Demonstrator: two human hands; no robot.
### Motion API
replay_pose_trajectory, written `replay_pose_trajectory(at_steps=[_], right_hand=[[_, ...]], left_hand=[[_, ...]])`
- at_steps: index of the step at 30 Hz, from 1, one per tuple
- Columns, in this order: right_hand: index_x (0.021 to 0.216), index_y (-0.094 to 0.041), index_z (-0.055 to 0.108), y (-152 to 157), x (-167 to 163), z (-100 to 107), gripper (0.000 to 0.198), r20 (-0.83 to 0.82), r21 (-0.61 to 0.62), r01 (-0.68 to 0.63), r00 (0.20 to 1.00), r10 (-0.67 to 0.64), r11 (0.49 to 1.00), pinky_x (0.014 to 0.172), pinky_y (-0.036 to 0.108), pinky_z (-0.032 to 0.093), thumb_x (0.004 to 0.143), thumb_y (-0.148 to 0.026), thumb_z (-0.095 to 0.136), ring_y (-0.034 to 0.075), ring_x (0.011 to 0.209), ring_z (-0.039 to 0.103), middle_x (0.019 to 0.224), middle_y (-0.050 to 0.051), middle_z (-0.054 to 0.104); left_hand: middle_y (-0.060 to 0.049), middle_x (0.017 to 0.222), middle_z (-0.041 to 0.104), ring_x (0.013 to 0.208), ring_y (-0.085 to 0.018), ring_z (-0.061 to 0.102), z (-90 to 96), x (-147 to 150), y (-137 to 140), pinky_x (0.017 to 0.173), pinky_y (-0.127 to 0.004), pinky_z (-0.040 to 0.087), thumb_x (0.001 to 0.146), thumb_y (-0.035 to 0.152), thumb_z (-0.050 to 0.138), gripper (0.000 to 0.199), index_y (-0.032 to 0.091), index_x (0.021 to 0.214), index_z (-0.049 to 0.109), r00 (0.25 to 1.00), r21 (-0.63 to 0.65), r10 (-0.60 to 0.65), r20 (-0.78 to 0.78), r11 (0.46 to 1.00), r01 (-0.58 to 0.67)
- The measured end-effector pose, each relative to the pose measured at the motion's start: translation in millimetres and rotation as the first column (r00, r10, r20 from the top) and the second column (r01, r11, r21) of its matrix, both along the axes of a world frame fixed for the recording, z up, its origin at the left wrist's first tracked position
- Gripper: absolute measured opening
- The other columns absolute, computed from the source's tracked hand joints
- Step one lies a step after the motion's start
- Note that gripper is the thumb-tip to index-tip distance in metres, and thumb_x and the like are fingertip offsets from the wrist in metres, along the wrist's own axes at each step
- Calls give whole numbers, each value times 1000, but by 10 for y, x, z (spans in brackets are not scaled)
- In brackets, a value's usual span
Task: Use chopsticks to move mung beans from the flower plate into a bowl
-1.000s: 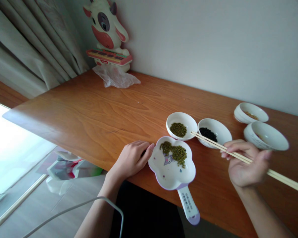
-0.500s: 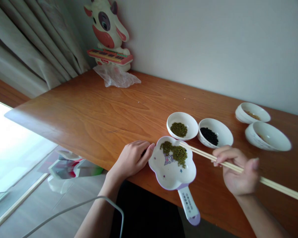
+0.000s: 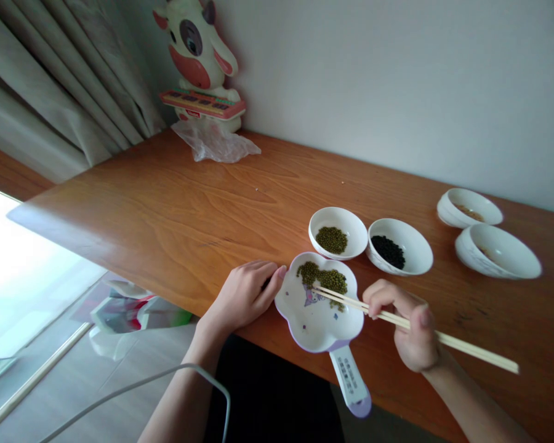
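My right hand [image 3: 404, 320] is closed around a pair of wooden chopsticks [image 3: 397, 319], held slanting down to the left. Their tips are inside a white flower-shaped bowl [image 3: 321, 332] with a purple rim and a labelled handle, at the edge of the green beans [image 3: 335, 282] and over a cartoon print. Resting on the table edge, my left hand [image 3: 244, 295] has its thumb at the bowl's left rim; its fingers are loosely bent with nothing seen in them. Just behind stand a white bowl [image 3: 357, 243] of green beans and another white bowl [image 3: 420, 252] of black beans.
Two more white bowls [image 3: 512, 261] stand at the right, with small yellowish contents. A cow-shaped toy keyboard [image 3: 203, 103] and a crumpled plastic bag [image 3: 221, 144] are at the far left of the wooden table [image 3: 189, 209]. A grey cable [image 3: 166, 370] crosses before my left forearm.
My right hand has moved left with the chopsticks. Their tips went from the bowl's far rim down to the beans and print inside. My left hand stays in place.
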State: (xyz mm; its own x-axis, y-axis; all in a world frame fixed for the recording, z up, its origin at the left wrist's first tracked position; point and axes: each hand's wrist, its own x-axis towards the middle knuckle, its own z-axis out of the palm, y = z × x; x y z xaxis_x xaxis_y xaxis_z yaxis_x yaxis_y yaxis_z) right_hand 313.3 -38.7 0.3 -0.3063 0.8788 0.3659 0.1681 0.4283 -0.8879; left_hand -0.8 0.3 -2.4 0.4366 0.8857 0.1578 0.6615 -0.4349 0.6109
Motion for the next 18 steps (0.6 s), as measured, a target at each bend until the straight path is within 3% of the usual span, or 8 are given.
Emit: replay_pose_trajectory(at_steps=[18], right_hand=[[84,-24,67,3,-1,-62,65,-8,26,2,1000,-1,1000,68,39,46,108,-64,22,23,71,61,76,5,64]], left_hand=[[0,74,55,68,-14,52,-7,-6,-2,70,-29,39,113,37,37,41,20,76,44,1000,-1,1,-3,1000,-1]])
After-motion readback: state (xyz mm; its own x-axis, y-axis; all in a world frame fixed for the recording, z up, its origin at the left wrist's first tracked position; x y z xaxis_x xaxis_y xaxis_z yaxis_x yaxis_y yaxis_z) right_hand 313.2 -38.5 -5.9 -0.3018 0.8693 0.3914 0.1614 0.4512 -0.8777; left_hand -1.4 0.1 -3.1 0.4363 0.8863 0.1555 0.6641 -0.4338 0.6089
